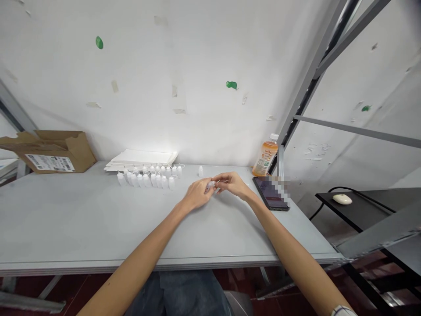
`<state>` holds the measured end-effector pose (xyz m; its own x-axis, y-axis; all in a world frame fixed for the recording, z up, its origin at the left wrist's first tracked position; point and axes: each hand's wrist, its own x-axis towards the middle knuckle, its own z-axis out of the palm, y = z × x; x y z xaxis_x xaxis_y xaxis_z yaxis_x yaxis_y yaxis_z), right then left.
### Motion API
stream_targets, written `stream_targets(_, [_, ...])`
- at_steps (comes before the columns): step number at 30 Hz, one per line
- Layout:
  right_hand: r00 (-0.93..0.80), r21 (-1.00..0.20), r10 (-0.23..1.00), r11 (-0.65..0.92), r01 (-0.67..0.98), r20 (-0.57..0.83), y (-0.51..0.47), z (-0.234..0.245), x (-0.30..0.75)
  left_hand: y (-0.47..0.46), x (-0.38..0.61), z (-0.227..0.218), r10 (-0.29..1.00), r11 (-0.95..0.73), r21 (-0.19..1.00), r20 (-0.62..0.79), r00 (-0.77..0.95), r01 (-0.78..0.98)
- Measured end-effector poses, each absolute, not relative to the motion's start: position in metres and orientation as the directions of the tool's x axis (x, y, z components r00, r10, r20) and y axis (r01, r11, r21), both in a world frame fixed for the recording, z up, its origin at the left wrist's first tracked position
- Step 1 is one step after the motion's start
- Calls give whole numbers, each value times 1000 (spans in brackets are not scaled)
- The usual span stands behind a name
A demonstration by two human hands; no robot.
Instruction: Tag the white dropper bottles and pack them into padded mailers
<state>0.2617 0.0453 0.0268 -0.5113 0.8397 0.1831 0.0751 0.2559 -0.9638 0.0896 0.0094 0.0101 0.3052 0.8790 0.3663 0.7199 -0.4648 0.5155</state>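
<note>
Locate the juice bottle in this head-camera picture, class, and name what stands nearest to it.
In the head view, the juice bottle stands at the far right of the table, against the wall, beside a metal shelf upright and just beyond the smartphone.

No wording can be read clearly. A white shipping label with a barcode is stuck on a cardboard box, its print too small to make out. Small print on the orange drink bottle is likewise illegible.
</note>
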Motion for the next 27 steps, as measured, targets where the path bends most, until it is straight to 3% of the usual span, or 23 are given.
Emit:
stream_targets(18, [-543,-954,818,284,99,187,44,23,259,13,86,4,844,-517,482,427,325,708])
stream_targets(27, [-455,-934,844,351,65,285,44,27,260,19,87,3,849,-503,576,468,245,644])
